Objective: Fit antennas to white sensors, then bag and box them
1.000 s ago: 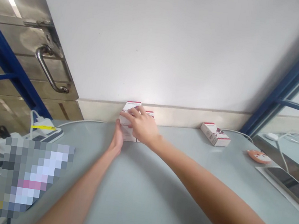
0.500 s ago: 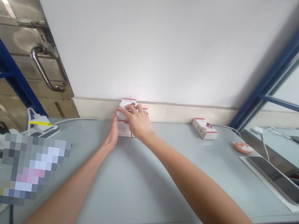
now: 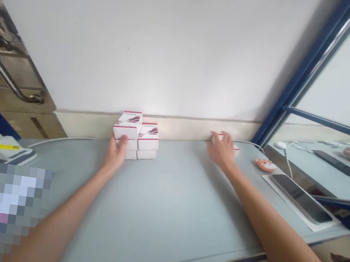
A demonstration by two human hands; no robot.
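Observation:
Several small white cardboard boxes with dark red edges form a stack point(image 3: 148, 143) against the wall, left of the middle. On its left column a top box point(image 3: 127, 124) stands one layer higher than the right column. My left hand point(image 3: 116, 153) is closed around the left side of the stack, thumb on the front face, the other fingers mostly hidden. Further right, my right hand point(image 3: 222, 150) reaches over a single box point(image 3: 236, 151) of the same kind and covers most of it. Its fingers are spread over the box; whether they touch it is hard to see.
On the grey table point(image 3: 157, 211), an orange animal-faced item point(image 3: 265, 164) and a dark phone point(image 3: 300, 198) on a white sheet lie at right. A mirror point(image 3: 339, 93) borders that side. A power strip point(image 3: 9, 151) with cables stands at left beside a blurred-out patch.
My right hand has left the top of the stack and moved right onto the single box. My left hand stays at the stack, its thumb now in front. The view has turned right.

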